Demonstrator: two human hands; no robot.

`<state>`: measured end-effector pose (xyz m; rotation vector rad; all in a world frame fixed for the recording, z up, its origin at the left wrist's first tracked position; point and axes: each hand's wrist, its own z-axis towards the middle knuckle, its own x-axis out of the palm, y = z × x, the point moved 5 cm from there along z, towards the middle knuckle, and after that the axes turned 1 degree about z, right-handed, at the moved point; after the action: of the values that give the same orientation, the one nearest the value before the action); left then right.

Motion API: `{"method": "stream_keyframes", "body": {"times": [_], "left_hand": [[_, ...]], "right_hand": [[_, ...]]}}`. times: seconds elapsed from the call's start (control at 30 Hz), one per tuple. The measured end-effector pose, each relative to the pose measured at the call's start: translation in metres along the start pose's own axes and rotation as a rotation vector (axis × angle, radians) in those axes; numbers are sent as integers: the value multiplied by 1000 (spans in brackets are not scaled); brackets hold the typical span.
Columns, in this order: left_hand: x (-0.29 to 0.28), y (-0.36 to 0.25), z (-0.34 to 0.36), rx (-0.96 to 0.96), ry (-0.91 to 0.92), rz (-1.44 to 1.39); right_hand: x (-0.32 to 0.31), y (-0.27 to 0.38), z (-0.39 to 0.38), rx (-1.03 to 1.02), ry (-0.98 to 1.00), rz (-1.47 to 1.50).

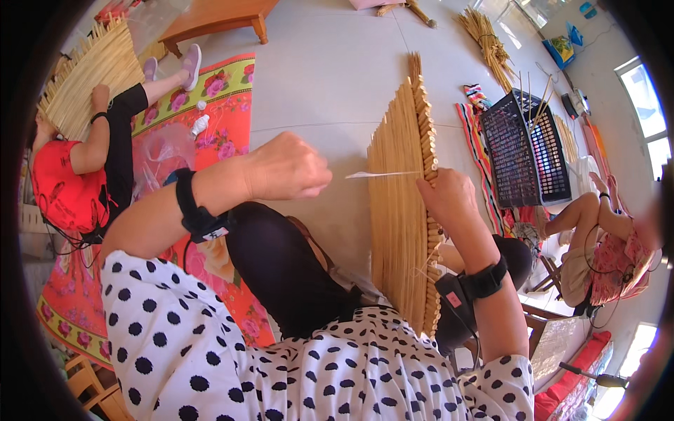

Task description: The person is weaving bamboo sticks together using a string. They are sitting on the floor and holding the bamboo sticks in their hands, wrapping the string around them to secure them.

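Note:
A panel of straw-coloured stalks [397, 203] stands upright between my knees, its stalks laid side by side and bound along a thick bundled edge. My right hand [449, 200] is closed on that edge at its upper half. To the left of the panel my left hand [291, 168] is raised in a closed fist, apart from the stalks; whatever its fingers hold is hidden. Between the two hands a white thread [382, 174] stretches out from the bound edge toward the left fist. Lower on the edge, loose thread ends [425, 272] stick out.
On the left, a person in red holds another stalk panel [95, 77] above a floral mat [235, 133]. A black plastic crate [516, 151] stands at the right, near another seated person [611, 238]. Stalk bundles [484, 45] and a wooden table [217, 21] lie farther off.

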<state>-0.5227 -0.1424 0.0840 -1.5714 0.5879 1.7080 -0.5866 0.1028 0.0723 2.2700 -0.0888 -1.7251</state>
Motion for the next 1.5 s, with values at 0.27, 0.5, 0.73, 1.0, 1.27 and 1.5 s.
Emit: {"method": "stream_keyframes", "body": {"times": [0.27,0.5,0.73,1.0,1.27,1.5], "left_hand": [[-35,-13,9,-364,-636,-406],[18,-24,48,-411,-1188,-1689],[36,-30,69,-563,-936,-1766],[-2,21,-100,-875,-1261,-1460],[-43,30,-234,-1391,-915,-617],[60,-6,12,-822,-515,-1006]], "right_hand": [[7,-3,1,-52,-64,91],[12,0,5,-135,-36,186],[16,-10,12,-138,-21,202],[6,-38,17,-38,-69,149],[7,-38,7,-54,-19,300],[15,-42,14,-113,-64,298]]}}
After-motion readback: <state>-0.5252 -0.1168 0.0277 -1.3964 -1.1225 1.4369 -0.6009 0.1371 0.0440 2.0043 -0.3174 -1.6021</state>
